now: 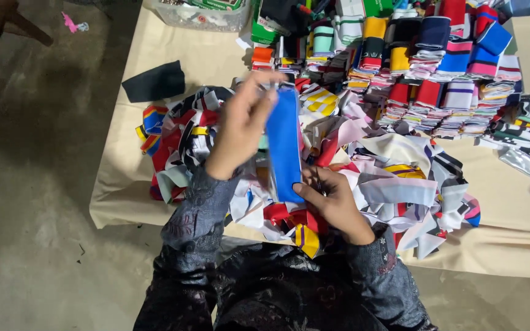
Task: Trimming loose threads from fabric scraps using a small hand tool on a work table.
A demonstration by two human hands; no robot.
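Observation:
My left hand (243, 122) pinches the top end of a blue fabric strip (284, 144) and holds it upright in front of me. At the strip's lower end my right hand (332, 199) grips it from below with thumb and fingers. Both hands hover over a loose heap of multicoloured fabric pieces (363, 165) spread across a beige cloth (498, 227) on the floor. Dark patterned sleeves cover both of my forearms.
Neat stacks of folded striped fabric bands (437, 67) fill the far right of the cloth. A black fabric piece (153, 81) lies at the far left corner. A clear plastic box (200, 15) stands at the back. Grey concrete floor (38, 184) lies to the left.

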